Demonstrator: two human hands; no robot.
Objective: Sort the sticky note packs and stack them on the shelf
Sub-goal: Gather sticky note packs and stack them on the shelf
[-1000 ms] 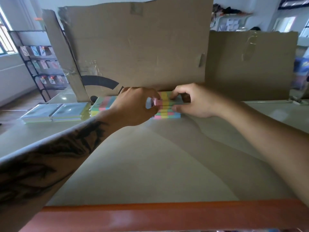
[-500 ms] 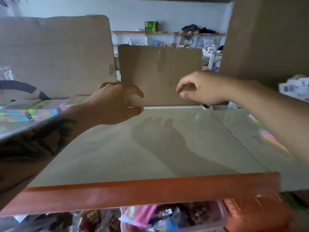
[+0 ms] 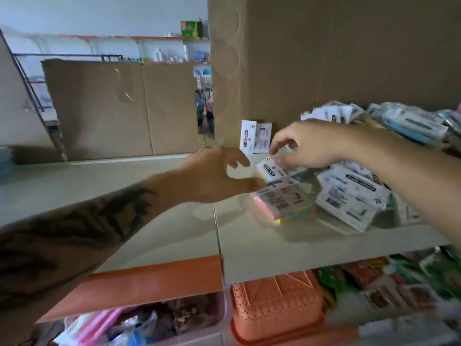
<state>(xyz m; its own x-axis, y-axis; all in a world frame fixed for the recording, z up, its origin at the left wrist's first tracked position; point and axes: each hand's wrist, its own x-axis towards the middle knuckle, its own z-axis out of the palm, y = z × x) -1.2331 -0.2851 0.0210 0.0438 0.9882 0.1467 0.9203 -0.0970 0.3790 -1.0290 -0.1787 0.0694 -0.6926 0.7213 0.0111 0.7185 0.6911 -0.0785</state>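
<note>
Head view: both hands reach the loose heap of plastic-wrapped pastel sticky note packs (image 3: 284,203) on the grey shelf (image 3: 262,245). Right hand (image 3: 306,146) pinches a white-labelled pack (image 3: 270,169); left hand (image 3: 214,176) spreads empty. Slick wrappers could slide, toppling neighbours.

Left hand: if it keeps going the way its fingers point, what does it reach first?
Probably the pink-edged sticky note pack lying just beyond the left hand; its thumb tip already looks at that pack's near corner, though blur hides whether they touch. The right hand hovers above.

Shop stockroom indicated: pale orange-edged shelf (image 3: 149,278) loaded with wrapped sticky note packs (image 3: 349,196), brown cardboard dividers (image 3: 119,108), orange perforated plastic basket (image 3: 277,308) below.
</note>
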